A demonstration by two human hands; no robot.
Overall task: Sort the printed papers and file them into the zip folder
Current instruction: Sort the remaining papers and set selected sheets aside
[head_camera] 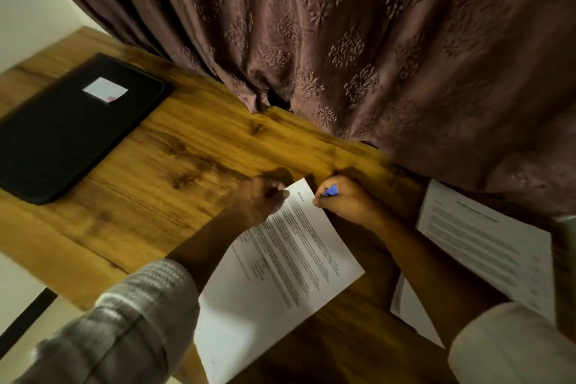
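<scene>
Your left hand (265,201) is curled at the top edge of the printed sheet (299,259) and seems to pinch it near the corner, though blur hides the exact contact; your right hand (349,203) is clenched around a small blue object (329,190), perhaps a pen or a clip, too blurred to name, and it sits just beside the same top corner; the printed sheet lies flat on the wooden table (193,146) between your forearms, text side up, slanting towards you; to your right, well apart from it, the other printed papers (486,243) lie loose near the table's edge, with one more sheet showing from under them; the black zip folder (71,128) lies flat at the far left of the table, well apart from both hands, its white label (105,90) up, and it looks closed; no paper can be seen in it or on it; a brown patterned curtain (343,40) hangs behind the table; so I judge you are early in the job, in the sorting or marking stage; the filing has not yet begun; what is left is to finish this sheet, put the piles in order, open the zip folder, slide the papers in and zip it.
</scene>
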